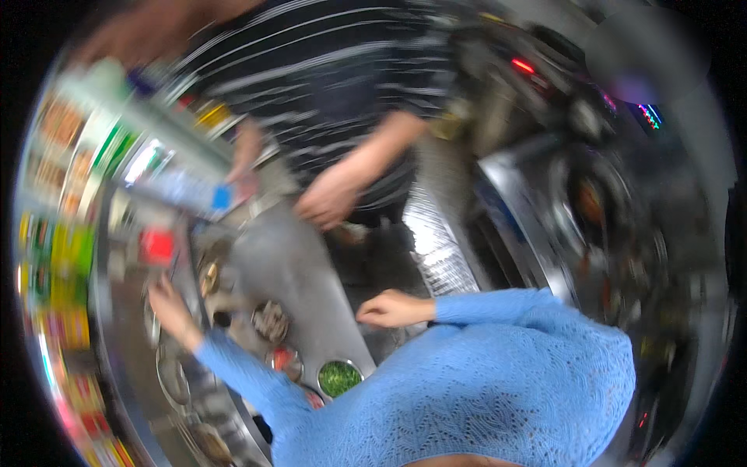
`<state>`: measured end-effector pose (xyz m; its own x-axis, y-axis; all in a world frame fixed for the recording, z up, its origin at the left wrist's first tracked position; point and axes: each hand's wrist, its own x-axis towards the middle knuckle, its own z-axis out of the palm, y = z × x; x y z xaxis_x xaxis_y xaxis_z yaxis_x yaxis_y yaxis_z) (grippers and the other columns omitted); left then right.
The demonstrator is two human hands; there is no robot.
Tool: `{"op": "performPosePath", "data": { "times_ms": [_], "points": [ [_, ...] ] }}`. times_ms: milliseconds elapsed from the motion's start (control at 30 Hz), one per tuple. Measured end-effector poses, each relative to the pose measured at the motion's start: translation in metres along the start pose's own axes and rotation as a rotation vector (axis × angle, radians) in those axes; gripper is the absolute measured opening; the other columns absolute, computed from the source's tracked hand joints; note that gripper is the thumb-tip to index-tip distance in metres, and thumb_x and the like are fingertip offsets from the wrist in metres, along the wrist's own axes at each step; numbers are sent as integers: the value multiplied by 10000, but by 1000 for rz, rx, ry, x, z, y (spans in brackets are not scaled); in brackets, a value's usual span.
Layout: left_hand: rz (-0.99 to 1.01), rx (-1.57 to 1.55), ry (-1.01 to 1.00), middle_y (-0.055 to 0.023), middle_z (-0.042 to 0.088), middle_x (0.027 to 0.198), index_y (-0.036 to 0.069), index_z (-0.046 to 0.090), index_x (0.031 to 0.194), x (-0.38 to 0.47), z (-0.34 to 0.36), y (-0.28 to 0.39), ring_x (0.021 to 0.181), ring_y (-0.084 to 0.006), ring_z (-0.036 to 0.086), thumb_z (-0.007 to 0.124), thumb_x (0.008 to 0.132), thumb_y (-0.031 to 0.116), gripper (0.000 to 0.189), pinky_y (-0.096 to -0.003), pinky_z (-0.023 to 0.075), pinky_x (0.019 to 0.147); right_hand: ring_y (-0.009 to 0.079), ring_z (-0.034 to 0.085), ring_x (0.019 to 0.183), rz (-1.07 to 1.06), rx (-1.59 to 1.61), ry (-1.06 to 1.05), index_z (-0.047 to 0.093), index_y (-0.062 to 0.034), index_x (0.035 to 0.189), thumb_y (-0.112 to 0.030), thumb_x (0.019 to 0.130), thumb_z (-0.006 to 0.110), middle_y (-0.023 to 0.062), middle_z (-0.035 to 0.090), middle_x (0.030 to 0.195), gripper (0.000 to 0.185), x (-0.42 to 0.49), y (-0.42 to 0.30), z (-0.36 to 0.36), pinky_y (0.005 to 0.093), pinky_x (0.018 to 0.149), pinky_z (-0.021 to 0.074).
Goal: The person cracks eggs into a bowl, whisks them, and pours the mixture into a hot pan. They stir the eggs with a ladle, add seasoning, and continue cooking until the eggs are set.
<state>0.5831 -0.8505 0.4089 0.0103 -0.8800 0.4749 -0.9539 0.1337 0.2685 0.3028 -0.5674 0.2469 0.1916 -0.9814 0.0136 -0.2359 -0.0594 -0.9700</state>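
Note:
My left hand (172, 309) reaches over a metal shelf beside the counter, in a blue knit sleeve. Its fingers are blurred near a round metal bowl or lid (153, 318), and I cannot tell whether they grip anything. A red box-like thing (157, 246) sits just beyond the fingertips. Loosely curled, my right hand (388, 308) hangs in front of me past the counter's edge, with nothing visible in it. On the steel counter (292, 262) stand a bowl of chopped greens (339, 378), a bowl of red and pale food (285, 361) and a bowl of greyish pieces (271, 321).
Opposite stands a person in a striped dark top (327, 87); one hand (330, 198) hangs over the counter's edge. That person's other hand is by a clear bottle-like container with a blue end (222, 197). A stove with a wok (589, 201) is at right; packaged goods (58, 251) line the left.

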Motion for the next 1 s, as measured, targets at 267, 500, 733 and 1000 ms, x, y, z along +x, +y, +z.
{"op": "performPosePath", "data": {
  "times_ms": [267,500,733,1000],
  "points": [
    [354,-1095,-1756,11,551,769,66,565,865,-338,99,278,669,-64,485,503,856,260,203,-199,390,589,351,472,922,1129,-1127,1230,533,-9,949,-289,754,550,186,521,990,341,-401,64,-143,468,760,401],
    [729,-1002,-1556,-74,553,830,24,433,1112,-595,139,454,710,-138,510,485,860,280,362,-262,426,654,367,537,859,1334,-373,1182,176,-35,1306,-345,788,534,220,472,1115,702,-573,147,-156,464,749,444],
    [150,-840,-1985,-132,537,776,22,332,1179,-670,143,552,534,-178,539,459,863,239,404,-278,440,419,334,569,631,957,-625,1325,158,-239,1350,-233,816,514,180,591,812,642,-611,166,-167,420,523,465],
    [-28,-842,-2046,-71,533,660,46,356,1139,-674,129,556,459,-115,467,471,852,257,375,-241,395,379,299,559,633,1164,-570,1092,135,-239,1359,-197,818,514,176,574,771,662,-665,95,-143,412,556,465]
  ]
}}
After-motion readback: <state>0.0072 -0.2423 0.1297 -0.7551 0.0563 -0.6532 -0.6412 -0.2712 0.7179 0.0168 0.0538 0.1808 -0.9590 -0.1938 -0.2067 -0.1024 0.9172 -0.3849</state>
